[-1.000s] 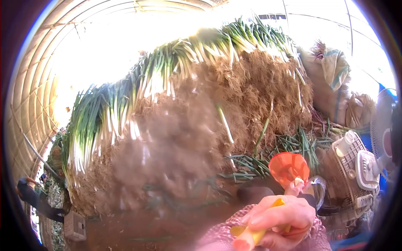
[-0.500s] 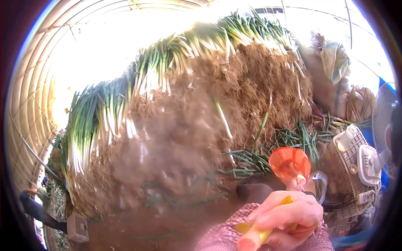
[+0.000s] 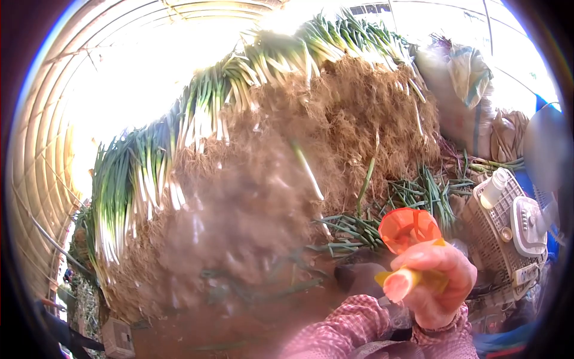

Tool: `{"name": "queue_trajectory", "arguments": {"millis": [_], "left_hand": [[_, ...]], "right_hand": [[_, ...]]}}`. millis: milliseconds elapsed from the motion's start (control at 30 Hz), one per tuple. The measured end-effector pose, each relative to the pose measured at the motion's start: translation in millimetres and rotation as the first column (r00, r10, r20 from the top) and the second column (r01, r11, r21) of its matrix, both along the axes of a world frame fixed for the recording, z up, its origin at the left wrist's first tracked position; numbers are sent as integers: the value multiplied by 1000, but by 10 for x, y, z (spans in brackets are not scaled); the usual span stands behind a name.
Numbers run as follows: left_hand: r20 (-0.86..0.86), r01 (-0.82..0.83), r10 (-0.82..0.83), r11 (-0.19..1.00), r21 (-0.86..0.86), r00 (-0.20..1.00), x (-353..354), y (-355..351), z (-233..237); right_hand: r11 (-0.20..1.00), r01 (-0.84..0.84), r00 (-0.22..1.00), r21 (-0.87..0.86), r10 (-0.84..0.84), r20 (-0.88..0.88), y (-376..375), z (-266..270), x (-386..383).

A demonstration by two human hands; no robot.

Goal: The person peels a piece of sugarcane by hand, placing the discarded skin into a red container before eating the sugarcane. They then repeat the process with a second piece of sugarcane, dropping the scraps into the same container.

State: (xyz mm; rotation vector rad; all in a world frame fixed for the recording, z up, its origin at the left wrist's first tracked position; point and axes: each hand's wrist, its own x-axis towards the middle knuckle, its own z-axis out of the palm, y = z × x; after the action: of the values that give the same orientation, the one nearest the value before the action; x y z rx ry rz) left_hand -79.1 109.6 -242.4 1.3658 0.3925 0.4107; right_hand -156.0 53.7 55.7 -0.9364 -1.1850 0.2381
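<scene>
My right hand (image 3: pixel 441 281), partly blurred, is closed round a yellow piece (image 3: pixel 436 280) with a pinkish, blunt end (image 3: pixel 399 285) pointing toward the camera. Just above its fingers is a translucent orange-red cone-shaped object (image 3: pixel 408 229); whether they touch is not clear. A pink checked sleeve (image 3: pixel 344 323) reaches in from the lower left, but the fingers of my left hand cannot be made out. Cut green leaves (image 3: pixel 353 232) lie beyond the hands. Behind them rises a long heap of green onions (image 3: pixel 116 203) with brown roots (image 3: pixel 382 113).
At the right, an upturned-looking plastic crate (image 3: pixel 499 230) bears a white bottle (image 3: pixel 493 188) and the white base of a fan (image 3: pixel 528 226). Stuffed sacks (image 3: pixel 463 113) stand behind. A small pale box (image 3: pixel 118 338) sits at the lower left beside a dark limb-like shape.
My right hand has moved slightly up and right, turning the pinkish end upward toward the camera. More of the left sleeve shows. The whole view has shifted a little.
</scene>
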Motion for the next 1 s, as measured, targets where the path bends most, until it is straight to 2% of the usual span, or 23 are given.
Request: {"name": "queue_trajectory", "arguments": {"millis": [100, 233, 300, 433, 467, 533, 700, 800, 900, 1000], "left_hand": [[30, 16, -17, 999, 33, 999, 41, 1, 95], [66, 36, -40, 997, 65, 997, 117, -72, 185], [78, 33, -39, 997, 76, 996, 110, -95, 220], [73, -50, 42, 994, 102, 996, -113, 23, 236], [71, -64, 56, 992, 107, 996, -155, 41, 240], [70, -80, 72, 989, 124, 995, -232, 81, 265], [59, -140, 132, 977, 162, 989, -423, 247, 252], [67, -182, 173, 967, 177, 983, -507, 330, 258], [82, -214, 202, 959, 185, 976, -558, 370, 255], [102, -241, 225, 950, 197, 969, -600, 397, 267]], "right_hand": [[998, 52, 998, 38, -53, 36, -35, -19, 64], [997, 33, 996, 73, -27, -79, -72, -54, 91], [999, 22, 997, 47, -19, -70, -72, -29, 71], [992, -123, 990, -14, 124, 70, 16, -88, 51], [985, -169, 981, 46, 163, 102, 83, -139, 32], [939, -327, 945, 110, 323, 52, 188, -147, -50], [943, -321, 942, 83, 309, 132, 352, -73, -262], [907, -396, 918, 140, 392, 59, 479, -112, -375], [840, -535, 835, 93, 508, 213, 622, -237, -274], [822, -561, 821, 103, 536, 196, 703, -249, -359]]}}
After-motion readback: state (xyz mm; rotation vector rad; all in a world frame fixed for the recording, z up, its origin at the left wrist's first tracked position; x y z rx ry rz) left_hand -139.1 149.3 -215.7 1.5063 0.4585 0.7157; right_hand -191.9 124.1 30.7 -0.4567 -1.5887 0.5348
